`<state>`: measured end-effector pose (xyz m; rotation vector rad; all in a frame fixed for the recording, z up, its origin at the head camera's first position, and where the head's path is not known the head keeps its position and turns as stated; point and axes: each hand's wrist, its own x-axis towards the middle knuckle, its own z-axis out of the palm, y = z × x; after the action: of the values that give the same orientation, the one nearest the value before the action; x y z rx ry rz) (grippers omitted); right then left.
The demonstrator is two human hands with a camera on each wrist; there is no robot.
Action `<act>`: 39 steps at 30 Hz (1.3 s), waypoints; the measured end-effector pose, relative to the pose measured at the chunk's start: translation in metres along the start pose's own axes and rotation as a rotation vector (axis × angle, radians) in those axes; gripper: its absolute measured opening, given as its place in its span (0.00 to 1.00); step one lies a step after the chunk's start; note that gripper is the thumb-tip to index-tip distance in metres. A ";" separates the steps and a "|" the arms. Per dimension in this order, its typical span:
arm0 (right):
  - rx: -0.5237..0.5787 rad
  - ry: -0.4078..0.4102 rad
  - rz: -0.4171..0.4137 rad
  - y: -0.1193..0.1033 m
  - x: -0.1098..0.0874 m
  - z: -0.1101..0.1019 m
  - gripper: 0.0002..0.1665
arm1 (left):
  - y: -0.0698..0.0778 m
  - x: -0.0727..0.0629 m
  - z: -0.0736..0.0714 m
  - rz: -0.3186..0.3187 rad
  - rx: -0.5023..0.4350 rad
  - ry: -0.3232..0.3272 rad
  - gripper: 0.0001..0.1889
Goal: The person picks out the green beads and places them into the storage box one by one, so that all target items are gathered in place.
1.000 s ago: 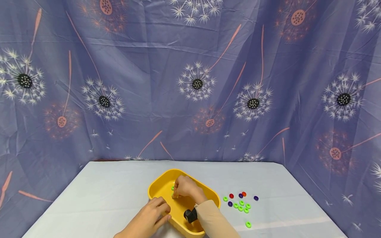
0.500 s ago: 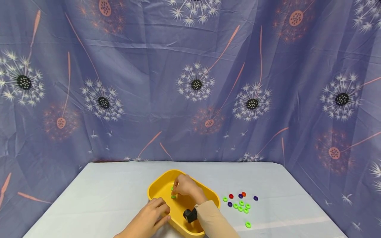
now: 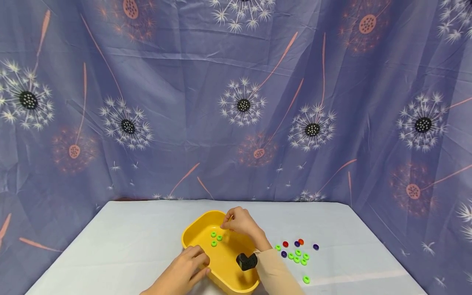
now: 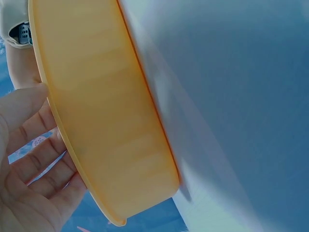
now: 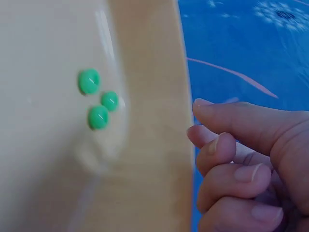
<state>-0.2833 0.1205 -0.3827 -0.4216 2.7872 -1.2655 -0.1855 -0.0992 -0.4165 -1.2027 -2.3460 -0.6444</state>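
A yellow plastic basin (image 3: 230, 272) stands at the front middle of the table. Three bright green ring-shaped beads (image 3: 214, 243) lie close together on its floor; in the right wrist view these beads (image 5: 99, 117) sit near the far wall. My left hand (image 3: 184, 268) holds the basin's near left rim, thumb at the outer edge and fingers reaching over it in the left wrist view. Over the basin's far right side is my right hand (image 3: 241, 223), its fingers loosely curled. Nothing shows between the thumb and fingertips of this hand (image 5: 241, 164) in the right wrist view.
Right of the basin, several green beads (image 3: 296, 259) lie scattered on the white-covered table (image 3: 343, 241). Among them are dark purple beads (image 3: 316, 247), a red bead (image 3: 285, 244) and an orange bead (image 3: 300, 241). A purple dandelion-print curtain (image 3: 206, 102) stands behind.
My right hand has let go of a green bead among the others in the basin and moved up and right, uncovering all three. My left hand stays at the rim.
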 end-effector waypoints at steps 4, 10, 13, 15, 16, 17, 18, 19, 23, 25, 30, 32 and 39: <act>0.054 0.043 0.008 0.007 -0.005 -0.017 0.06 | 0.000 0.000 0.002 0.010 -0.005 0.006 0.05; 0.131 0.110 0.039 0.020 -0.021 -0.042 0.05 | 0.000 -0.002 0.002 0.011 0.000 0.022 0.06; 0.184 0.145 0.054 0.030 -0.032 -0.052 0.07 | -0.001 -0.002 0.002 0.009 -0.003 0.023 0.06; 0.217 0.175 0.078 0.039 -0.039 -0.059 0.08 | -0.001 -0.002 0.002 0.007 -0.010 0.018 0.06; 0.227 0.190 0.092 0.043 -0.043 -0.063 0.08 | -0.002 -0.002 0.003 0.008 -0.012 0.017 0.06; 0.236 0.207 0.105 0.048 -0.047 -0.066 0.09 | -0.002 -0.002 0.003 0.010 -0.012 0.017 0.06; 0.240 0.224 0.124 0.053 -0.052 -0.069 0.09 | -0.002 -0.002 0.003 0.013 -0.012 0.017 0.06; 0.236 0.242 0.143 0.058 -0.056 -0.071 0.09 | -0.002 -0.002 0.003 0.015 -0.010 0.019 0.06; 0.225 0.302 0.227 0.078 -0.072 -0.079 0.08 | 0.000 -0.002 0.002 0.009 -0.014 0.016 0.06; 0.216 0.320 0.252 0.085 -0.078 -0.081 0.07 | 0.000 -0.002 0.001 -0.007 -0.018 0.010 0.06; 0.166 0.349 0.290 0.098 -0.087 -0.081 0.07 | 0.000 -0.001 0.000 -0.030 -0.013 0.002 0.06; 0.146 0.357 0.313 0.102 -0.090 -0.081 0.07 | 0.000 -0.001 0.000 -0.030 -0.014 -0.001 0.05; 0.126 0.351 0.369 0.116 -0.101 -0.090 0.08 | 0.001 -0.002 0.000 -0.038 -0.024 -0.008 0.05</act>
<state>-0.2261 0.2865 -0.4158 0.3415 2.8358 -1.5254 -0.1834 -0.0996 -0.4170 -1.1753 -2.3793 -0.6836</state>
